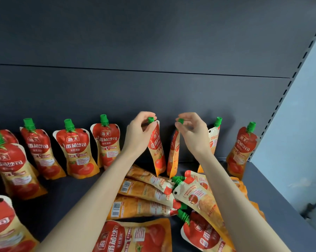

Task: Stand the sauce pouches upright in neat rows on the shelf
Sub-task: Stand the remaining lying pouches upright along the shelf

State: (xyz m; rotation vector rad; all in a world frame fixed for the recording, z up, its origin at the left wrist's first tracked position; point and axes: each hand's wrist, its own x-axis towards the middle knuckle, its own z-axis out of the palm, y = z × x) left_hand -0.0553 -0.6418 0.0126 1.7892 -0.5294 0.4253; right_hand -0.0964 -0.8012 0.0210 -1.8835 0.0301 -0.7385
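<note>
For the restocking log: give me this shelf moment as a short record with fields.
left hand: pinches the green cap of the left-held pouch, which is upright
right hand: pinches the green cap of the right-held pouch, which is upright and edge-on
held pouches: side by side in a gap of the back row; unclear whether their bottoms touch the shelf
back row: pouches standing along the back panel
pile: pouches lying flat under the hands
task state: unfinished
</note>
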